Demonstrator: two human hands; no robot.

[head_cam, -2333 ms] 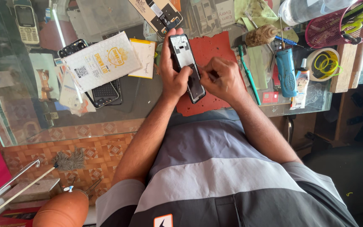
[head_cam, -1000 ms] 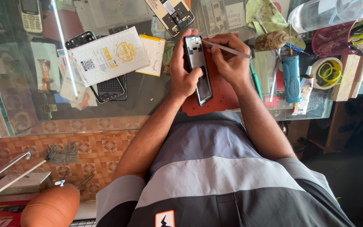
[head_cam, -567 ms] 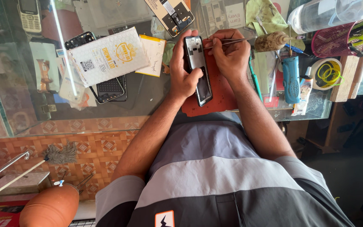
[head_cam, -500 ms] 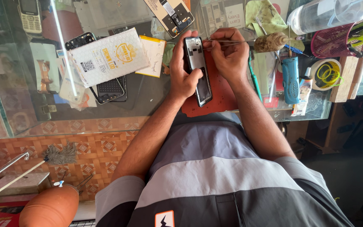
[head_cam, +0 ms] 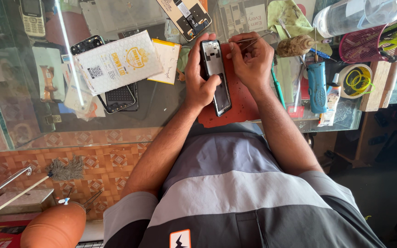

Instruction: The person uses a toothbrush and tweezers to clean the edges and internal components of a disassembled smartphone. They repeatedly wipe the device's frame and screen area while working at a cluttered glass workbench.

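The person sits close against a glass tabletop (head_cam: 33, 133) and holds an opened phone (head_cam: 215, 76) in the left hand (head_cam: 200, 78), with the thumb lying across its bared inside and the fingers wrapped round its far edge, so the grip is closed on it. The phone stands lengthwise away from the body, tilted a little, just above a red mat (head_cam: 240, 101) that lies on the glass in front of the person's chest. The right hand (head_cam: 252, 59) is curled just beside the top end of the phone, its fingers pinched shut on a pair of thin metal tweezers (head_cam: 249, 40) whose tips point toward the phone's upper corner; whether the tips touch the phone I cannot tell. To the left of the hands lies a white padded envelope (head_cam: 118, 62) resting partly on a dark phone (head_cam: 118, 97), and a pale flat battery (head_cam: 166, 59) lies between the envelope and the left hand. Further away, near the top edge of the glass, sits a bare phone back with its circuit board showing (head_cam: 184, 13), and an old keypad phone (head_cam: 32, 17) lies in the far left corner. To the right of the right hand are a small round brush (head_cam: 295, 46), a blue tool (head_cam: 317, 87), a white glue tube (head_cam: 331, 101) and a pink basket (head_cam: 368, 46) holding scissors.
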